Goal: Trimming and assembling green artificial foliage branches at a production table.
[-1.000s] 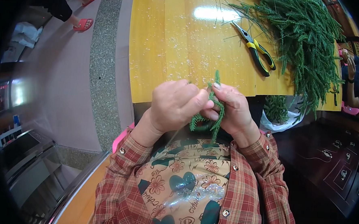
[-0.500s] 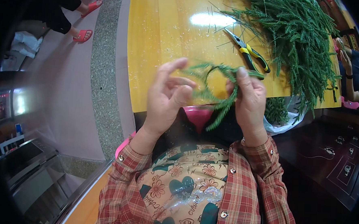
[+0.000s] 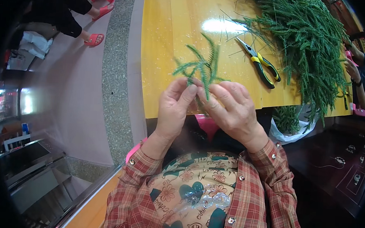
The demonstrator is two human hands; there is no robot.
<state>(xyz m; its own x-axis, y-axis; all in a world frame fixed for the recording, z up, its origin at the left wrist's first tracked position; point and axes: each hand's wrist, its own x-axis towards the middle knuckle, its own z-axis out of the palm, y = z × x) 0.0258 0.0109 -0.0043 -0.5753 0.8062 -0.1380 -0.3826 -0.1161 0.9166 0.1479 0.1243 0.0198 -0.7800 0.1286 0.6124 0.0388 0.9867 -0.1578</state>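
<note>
Both hands meet above the near edge of the yellow wooden table [image 3: 165,43]. A small green artificial pine sprig [image 3: 201,65] rises between them, its several needle-covered twigs fanned out. My left hand [image 3: 175,103] pinches the sprig's lower part between thumb and fingers. My right hand [image 3: 234,110] is closed on the same sprig close beside the left fingertips, its fingers curled and partly hiding the stem. Right of the hands lies a pair of pliers [image 3: 259,62] with yellow and black handles, jaws pointing away to the left.
A big heap of green pine branches [image 3: 305,46] covers the table's right side, with loose thin stems [image 3: 226,33] near it. Below its edge hangs a white plastic bag [image 3: 291,134] with more greenery. Another person's hand [image 3: 352,71] shows at far right; someone in red sandals [image 3: 94,39] is at upper left.
The sprig, earlier bent in a loop held by the right hand, now stands upright with twigs spread. My left hand has come from open fingers to pinch it, and both hands have drawn together.
</note>
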